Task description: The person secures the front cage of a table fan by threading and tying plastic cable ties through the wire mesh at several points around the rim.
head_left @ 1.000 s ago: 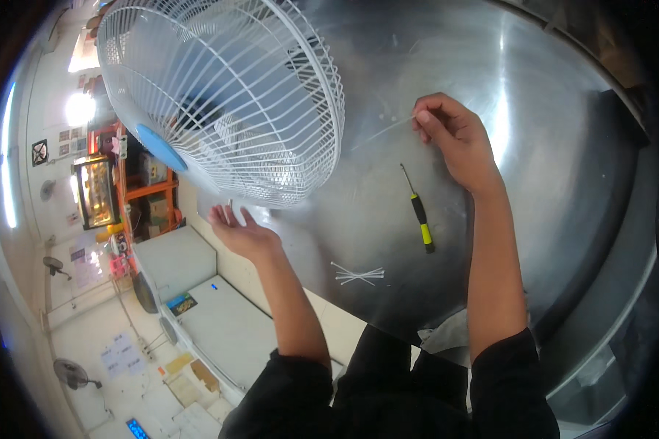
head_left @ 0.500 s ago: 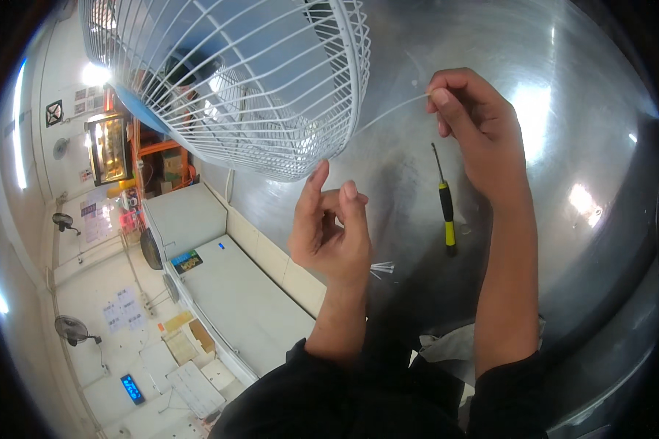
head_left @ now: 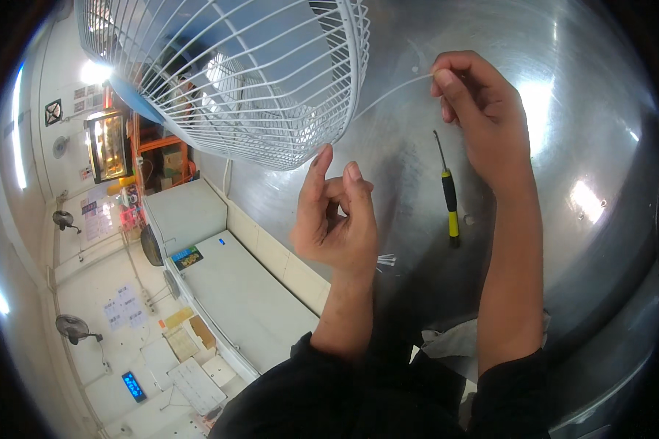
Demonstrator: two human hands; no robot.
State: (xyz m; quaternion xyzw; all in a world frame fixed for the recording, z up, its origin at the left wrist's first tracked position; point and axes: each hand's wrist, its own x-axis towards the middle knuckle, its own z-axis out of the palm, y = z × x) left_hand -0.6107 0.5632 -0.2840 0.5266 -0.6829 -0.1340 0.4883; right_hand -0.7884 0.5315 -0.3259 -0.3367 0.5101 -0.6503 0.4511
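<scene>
One thin white plastic strip (head_left: 395, 89), pinched by the right hand (head_left: 487, 121), reached the domed white-wire fan cage (head_left: 246, 45), seemingly not yet fastened, the loosely curled left hand (head_left: 337, 219) empty

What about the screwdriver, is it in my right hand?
No, the screwdriver lies on the metal table, while your right hand pinches a thin white strip.

The fan (head_left: 271, 44) is sitting left of the screwdriver (head_left: 449, 194), which is lying on the surface (head_left: 410, 161). Apparent cable ties (head_left: 388, 260), partly hidden, are lying just right of the left hand (head_left: 337, 227).
</scene>
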